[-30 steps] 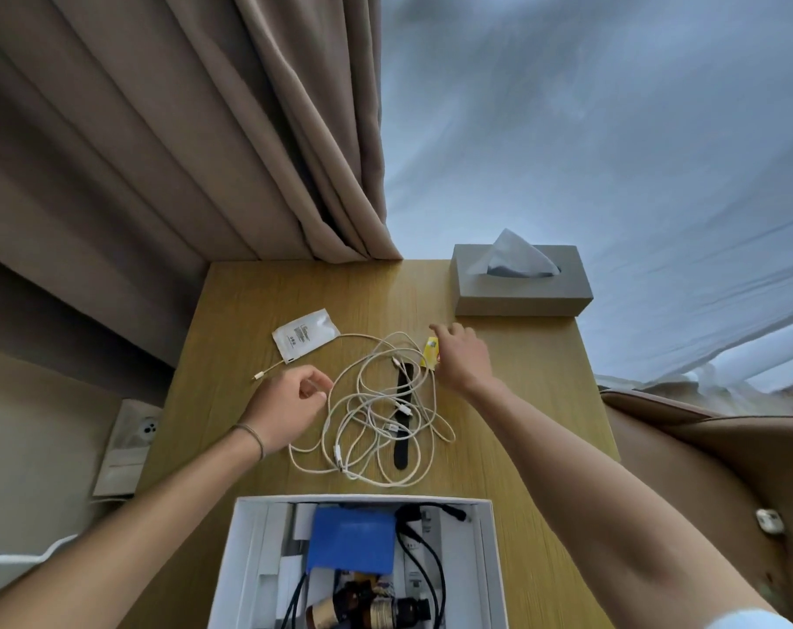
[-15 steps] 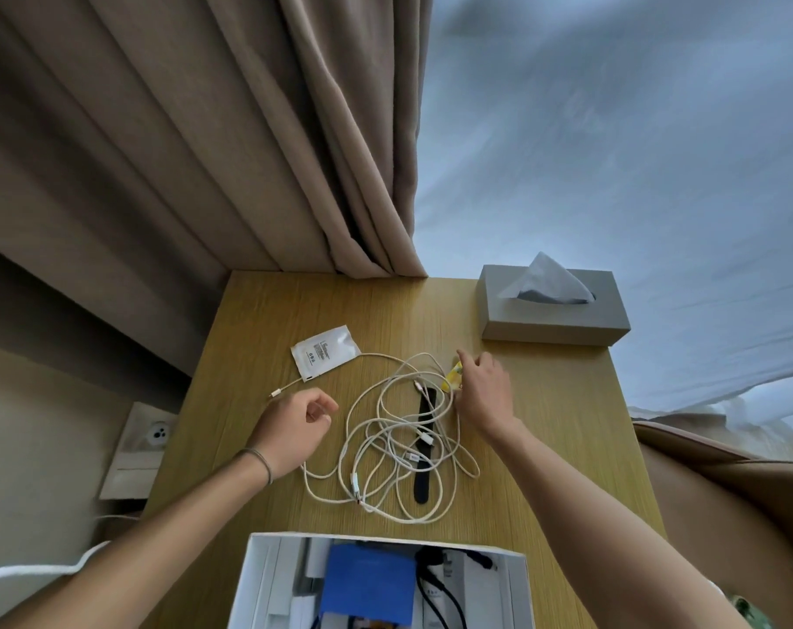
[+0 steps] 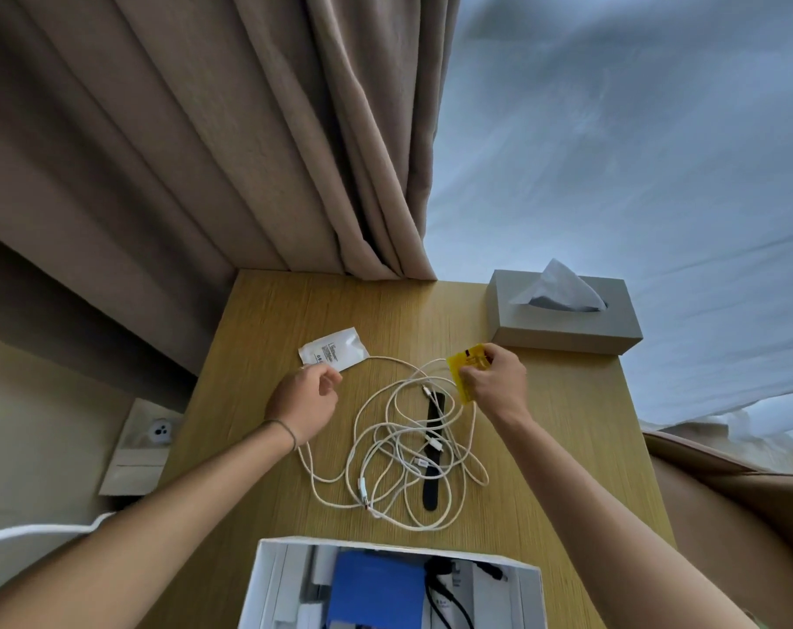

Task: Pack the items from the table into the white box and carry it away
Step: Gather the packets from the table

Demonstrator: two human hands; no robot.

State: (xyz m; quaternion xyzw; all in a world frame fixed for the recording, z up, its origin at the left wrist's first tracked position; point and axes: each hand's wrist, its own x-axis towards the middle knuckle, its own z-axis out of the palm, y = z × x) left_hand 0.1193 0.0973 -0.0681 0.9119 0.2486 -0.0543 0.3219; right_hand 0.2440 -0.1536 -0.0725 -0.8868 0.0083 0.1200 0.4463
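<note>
A tangle of white cables [image 3: 403, 451] lies on the wooden table [image 3: 544, 438], with a black strap [image 3: 432, 451] under it. My right hand [image 3: 494, 383] is shut on a flat yellow packet [image 3: 465, 370], lifted just above the cables' far right side. My left hand [image 3: 303, 399] hovers loosely curled at the cables' left, its fingertips at the near corner of a white sachet [image 3: 333, 349]; it grips nothing that I can see. The open white box [image 3: 267, 578] stands at the table's near edge and holds a blue item [image 3: 376, 592] and black cords.
A grey tissue box [image 3: 562, 322] stands at the table's far right corner. Beige curtains [image 3: 249, 152] hang behind the table and a pale sheer fabric on the right. A wall socket [image 3: 158, 431] is low on the left; a brown seat [image 3: 739, 506] lies right of the table.
My right hand has picked the yellow packet up off the table, and it now shows flat in my fingers. My left hand moved forward toward the white sachet. The view tilted upward.
</note>
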